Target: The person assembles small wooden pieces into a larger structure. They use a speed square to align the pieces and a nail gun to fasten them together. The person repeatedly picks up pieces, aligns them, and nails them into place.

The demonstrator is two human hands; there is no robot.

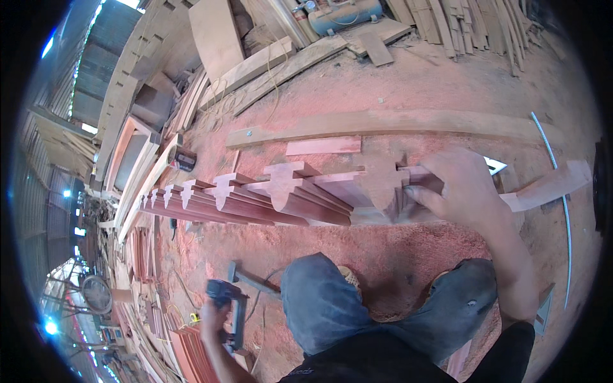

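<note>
My left hand [213, 317], low on the left, is closed around the grip of a dark nail gun [239, 322], held away from the wood. In front of me runs a row of reddish wooden slats with moulded end profiles [284, 191], spaced along a rail. My right hand [465, 185] pinches the nearest piece at the right, thumb against its stepped side; a profiled wooden block [381, 185] stands beside the fingers. Some of the joint is hidden by the hand. Between the nail gun and my knee lies a hammer [254, 281].
A long plank [396, 122] and a short pink board [323, 146] lie beyond the row. Further back are a blue compressor tank [345, 16] and stacked boards [469, 29]. A thin pale rod [554, 163] lies at right. Reddish sawdust covers the floor; hoses trail at left.
</note>
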